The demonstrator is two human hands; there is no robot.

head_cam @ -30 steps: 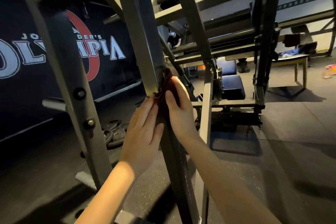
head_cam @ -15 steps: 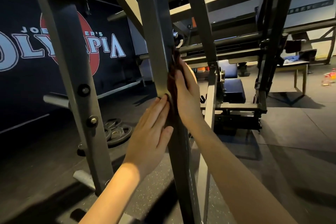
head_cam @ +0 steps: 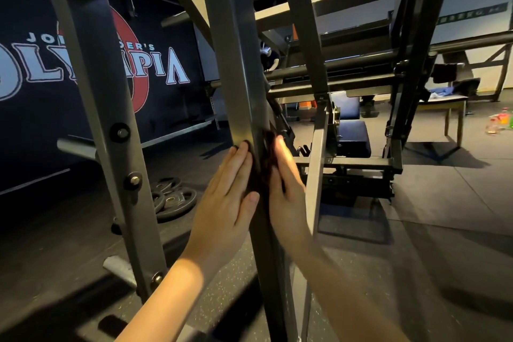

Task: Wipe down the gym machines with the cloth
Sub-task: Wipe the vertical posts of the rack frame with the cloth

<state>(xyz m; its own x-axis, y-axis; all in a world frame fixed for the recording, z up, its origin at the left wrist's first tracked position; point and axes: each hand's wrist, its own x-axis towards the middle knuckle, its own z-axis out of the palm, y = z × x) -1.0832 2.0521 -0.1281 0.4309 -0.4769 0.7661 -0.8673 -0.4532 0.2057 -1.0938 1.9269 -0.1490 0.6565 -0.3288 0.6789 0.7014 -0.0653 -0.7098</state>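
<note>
**Left hand and right hand press cloth to post**

Both hands lie flat with straight fingers, one on each side of the grey upright post. The dark cloth is sandwiched between them, wrapped against the metal. Weight plates lie stacked on the dark rubber floor to the left. Behind them hangs a dark banner. Well off to the right stands a table, with bottles on the floor near it.

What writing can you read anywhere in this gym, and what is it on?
"JO...ER'S": dark wall banner, middle hidden by a grey machine post.
"OLY...PIA": same banner, large letters, also cut by the post.
Green strip sign on the far wall: too blurred to read.
</note>
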